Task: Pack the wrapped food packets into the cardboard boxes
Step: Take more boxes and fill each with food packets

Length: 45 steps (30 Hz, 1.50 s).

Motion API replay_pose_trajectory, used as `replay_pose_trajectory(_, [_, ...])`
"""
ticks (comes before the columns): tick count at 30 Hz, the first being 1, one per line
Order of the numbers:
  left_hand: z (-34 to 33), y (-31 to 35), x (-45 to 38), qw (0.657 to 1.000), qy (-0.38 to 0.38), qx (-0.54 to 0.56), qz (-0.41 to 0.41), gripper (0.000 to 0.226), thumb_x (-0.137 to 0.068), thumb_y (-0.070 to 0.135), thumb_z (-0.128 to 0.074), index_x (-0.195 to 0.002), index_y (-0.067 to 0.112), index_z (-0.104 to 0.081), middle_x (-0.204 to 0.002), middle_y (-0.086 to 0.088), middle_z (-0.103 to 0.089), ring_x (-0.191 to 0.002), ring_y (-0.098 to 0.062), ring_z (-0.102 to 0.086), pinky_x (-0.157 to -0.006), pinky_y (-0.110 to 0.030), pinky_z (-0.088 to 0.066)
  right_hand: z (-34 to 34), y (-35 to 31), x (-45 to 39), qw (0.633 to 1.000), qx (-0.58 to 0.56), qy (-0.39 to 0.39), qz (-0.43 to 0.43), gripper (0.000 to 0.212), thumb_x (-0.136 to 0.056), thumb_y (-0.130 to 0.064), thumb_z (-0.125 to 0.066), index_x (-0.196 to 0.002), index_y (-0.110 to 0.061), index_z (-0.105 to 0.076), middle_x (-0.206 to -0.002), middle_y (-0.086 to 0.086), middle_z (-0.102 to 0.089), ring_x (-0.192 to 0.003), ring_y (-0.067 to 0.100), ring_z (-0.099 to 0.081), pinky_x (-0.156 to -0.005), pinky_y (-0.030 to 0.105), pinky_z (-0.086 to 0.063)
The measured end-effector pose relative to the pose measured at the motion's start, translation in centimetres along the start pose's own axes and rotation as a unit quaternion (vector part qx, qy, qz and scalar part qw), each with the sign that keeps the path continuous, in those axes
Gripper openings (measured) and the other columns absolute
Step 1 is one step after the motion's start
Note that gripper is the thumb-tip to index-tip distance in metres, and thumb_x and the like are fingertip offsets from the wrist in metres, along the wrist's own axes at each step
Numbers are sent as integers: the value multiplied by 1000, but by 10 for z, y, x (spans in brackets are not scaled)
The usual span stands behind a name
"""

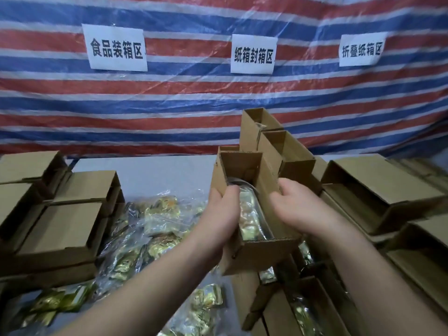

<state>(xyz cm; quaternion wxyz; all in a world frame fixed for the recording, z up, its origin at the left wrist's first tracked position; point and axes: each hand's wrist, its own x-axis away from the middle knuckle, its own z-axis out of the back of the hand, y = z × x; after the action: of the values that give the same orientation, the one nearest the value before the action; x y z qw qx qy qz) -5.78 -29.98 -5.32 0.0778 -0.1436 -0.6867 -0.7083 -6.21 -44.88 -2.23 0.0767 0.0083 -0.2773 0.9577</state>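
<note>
Holding one open box point(252, 251) mid-air, left hand point(224, 214) gripping its wall, right hand point(294, 209) curled over the rim; packet point(249, 221) inside. Loose packets point(155, 221) remain on the worktop point(145, 175); more boxes point(378, 187) wait open.

Both hands point(257, 209) grip open cardboard box point(257, 251) holding gold packet point(249, 214); loose packets point(155, 229) on table point(157, 175).

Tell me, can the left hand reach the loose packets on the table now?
Probably not right away: the left hand grips the box. The packets lie uncovered just left of it.
</note>
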Motion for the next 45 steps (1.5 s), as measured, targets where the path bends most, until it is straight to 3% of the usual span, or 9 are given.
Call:
replay_pose_trajectory(2, [-31, 8, -4, 999, -44, 16, -9, 67, -79, 56, -35, -140, 29, -45, -132, 1, -60, -121, -24, -54, -108, -48, -40, 24, 20, -1, 1000, 0, 21, -23, 13, -102, -29, -46, -93, -23, -54, -89, -4, -55, -73, 9, -53, -55, 26, -36])
replay_pose_trajectory(9, [-124, 24, -18, 984, -132, 60, 101, 66, -94, 51, -38, -151, 19, -33, -143, -14, -51, -127, -33, -52, -110, -48, -41, 72, 92, -8, 992, 12, 77, -95, 31, -103, -32, -49, -130, -19, -54, -85, -13, -47, -77, 3, -49, -63, 30, -43])
replay_pose_trajectory(14, [-151, 27, -31, 978, -155, 71, 120, 71, -98, 54, -42, -157, 19, -22, -152, -15, -42, -135, -34, -45, -113, -50, -39, 81, 117, -24, 989, -2, 76, -123, 40, -104, -34, -46, -142, -20, -48, -135, 6, -56, -97, 12, -52, -70, 29, -39])
replay_pose_trajectory(17, [-160, 23, -40, 979, -153, 67, 115, 73, -98, 55, -43, -157, 16, -22, -152, -15, -42, -137, -33, -44, -114, -50, -37, 82, 125, -32, 991, 0, 66, -120, 45, -105, -34, -45, -147, -18, -44, -146, 8, -50, -128, 25, -50, -91, 38, -43])
replay_pose_trajectory(21, [-169, 17, -53, 979, -147, 80, 118, 74, -98, 55, -43, -157, 15, -22, -149, -17, -45, -132, -34, -49, -111, -49, -42, 80, 133, -43, 992, 14, 56, -115, 47, -106, -34, -43, -150, -17, -40, -150, 9, -46, -136, 27, -44, -106, 41, -39])
replay_pose_trajectory(27, [-175, 8, -65, 981, -123, 84, 127, 73, -96, 55, -44, -155, 16, -25, -143, -18, -51, -124, -35, -56, -101, -48, -51, 75, 141, -55, 995, 11, 49, -89, 40, -106, -34, -43, -142, -18, -49, -139, 7, -55, -119, 22, -53, -85, 33, -40])
replay_pose_trajectory(31, [-173, 8, -65, 982, -116, 67, 129, 79, -95, 61, -43, -156, 15, -23, -145, -16, -50, -123, -31, -57, -72, -30, -56, 75, 144, -60, 995, 12, 43, -85, 47, -105, -42, -40, -145, -18, -48, -143, 8, -53, -128, 25, -50, -99, 39, -42])
replay_pose_trajectory(39, [-163, 6, -72, 983, -135, 46, 117, 90, -90, 73, -42, -157, 16, -23, -154, -11, -41, -137, -30, -44, -100, -38, -41, 79, 141, -60, 992, 17, 77, -96, 54, -101, -53, -44, -144, -21, -48, -140, 7, -55, -125, 26, -53, -93, 39, -46])
replay_pose_trajectory(45, [-129, 13, -63, 988, -133, 43, 59, 87, -86, 75, -44, -156, 27, -27, -156, -8, -38, -141, -31, -39, -117, -52, -30, 87, 107, -54, 985, 13, 169, -42, 44, -99, -48, -50, -135, -23, -53, -106, -5, -54, -93, 12, -49, -67, 26, -41])
